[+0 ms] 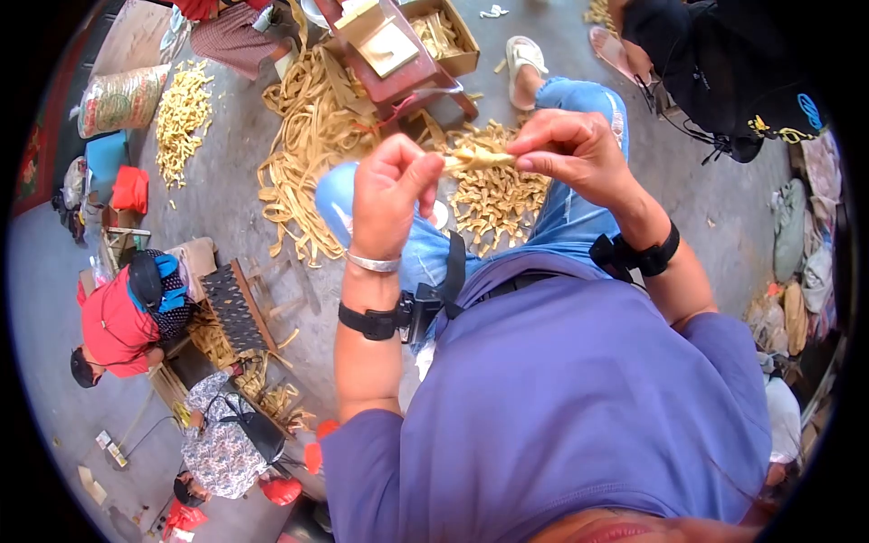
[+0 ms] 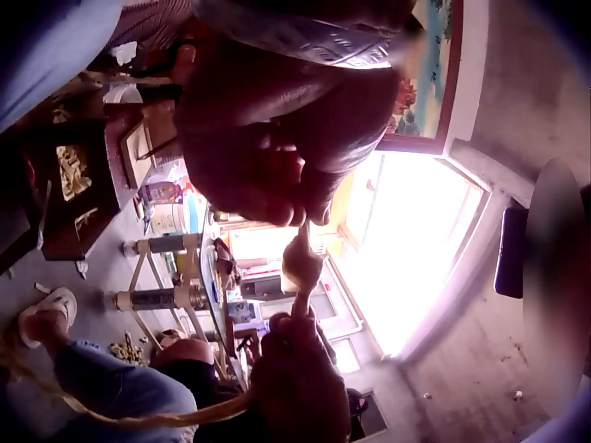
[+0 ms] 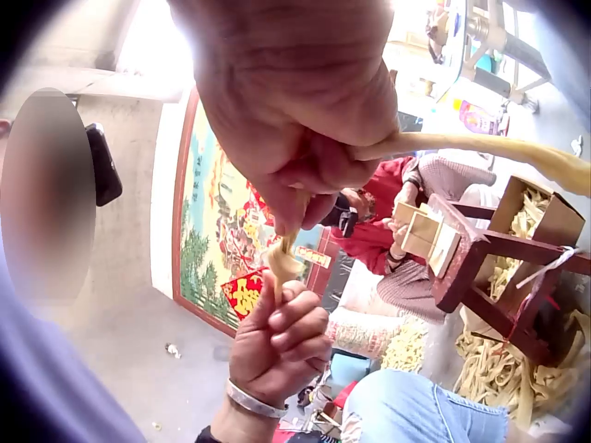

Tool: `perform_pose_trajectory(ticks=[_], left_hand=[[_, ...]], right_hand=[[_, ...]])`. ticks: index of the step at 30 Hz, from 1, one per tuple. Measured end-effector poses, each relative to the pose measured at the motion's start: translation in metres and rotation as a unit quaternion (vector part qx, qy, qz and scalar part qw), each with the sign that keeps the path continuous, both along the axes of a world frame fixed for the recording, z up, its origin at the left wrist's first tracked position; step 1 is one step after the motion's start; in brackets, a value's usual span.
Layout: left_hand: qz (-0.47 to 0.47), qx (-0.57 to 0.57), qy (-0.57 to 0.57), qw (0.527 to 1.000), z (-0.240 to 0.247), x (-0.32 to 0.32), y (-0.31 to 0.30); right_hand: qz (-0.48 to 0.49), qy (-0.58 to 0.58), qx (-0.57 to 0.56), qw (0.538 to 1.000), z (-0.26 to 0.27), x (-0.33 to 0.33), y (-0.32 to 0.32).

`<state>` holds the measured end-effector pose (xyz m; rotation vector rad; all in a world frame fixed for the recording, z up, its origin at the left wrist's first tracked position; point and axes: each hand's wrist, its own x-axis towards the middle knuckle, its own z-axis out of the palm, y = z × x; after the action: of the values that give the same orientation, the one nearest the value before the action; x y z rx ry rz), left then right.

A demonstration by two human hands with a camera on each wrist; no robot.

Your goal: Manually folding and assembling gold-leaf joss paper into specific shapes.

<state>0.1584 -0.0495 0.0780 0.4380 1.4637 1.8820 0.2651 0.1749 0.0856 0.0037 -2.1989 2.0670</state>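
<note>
A pale yellow strip with a knotted lump (image 1: pixel 478 159) is stretched between two hands above the lap. The left hand (image 1: pixel 391 195) pinches one end between thumb and curled fingers; the right hand (image 1: pixel 579 156) pinches the other. In the left wrist view the lump (image 2: pixel 303 265) hangs between the left hand (image 2: pixel 286 138) and the right hand (image 2: pixel 300 383). From the right hand (image 3: pixel 305 111) a long tail of strip (image 3: pixel 480 145) runs off to the side in the right wrist view, and the left hand (image 3: pixel 280 351) grips below the lump (image 3: pixel 283 261).
Beyond the knees lie a heap of short knotted pieces (image 1: pixel 498 195) and a pile of long strips (image 1: pixel 312 136). A dark red stool (image 1: pixel 412 77) stands beside a cardboard box (image 1: pixel 462 54). Other people sit around, with a sack (image 1: pixel 122 101) at the far left.
</note>
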Motion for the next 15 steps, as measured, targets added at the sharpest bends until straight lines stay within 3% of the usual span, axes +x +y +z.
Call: perform_pose_trajectory(ticks=[2,3,6,7,11,15], left_hand=[[0.037,-0.048,0.059,0.996,0.002,-0.004,0.008],[0.029,-0.019,0.113,0.993,0.004,-0.009,0.010],[-0.052,-0.026,0.108,0.992,0.032,0.000,0.026],[-0.059,-0.018,0.020,0.998,0.031,-0.001,0.028],[-0.038,-0.092,0.063,0.993,0.029,-0.011,0.026],[-0.003,-0.089,0.024,0.996,0.021,-0.020,0.020]], right_hand=[[-0.012,0.016,0.033,0.999,0.004,-0.005,-0.004],[-0.017,0.025,0.048,0.998,0.005,-0.009,-0.007],[0.009,0.081,0.078,0.994,0.007,-0.021,-0.014],[0.003,0.101,0.104,0.989,0.008,-0.025,-0.015],[-0.002,0.124,0.166,0.978,0.015,-0.036,-0.006],[0.008,0.117,0.178,0.977,0.011,-0.044,0.003]])
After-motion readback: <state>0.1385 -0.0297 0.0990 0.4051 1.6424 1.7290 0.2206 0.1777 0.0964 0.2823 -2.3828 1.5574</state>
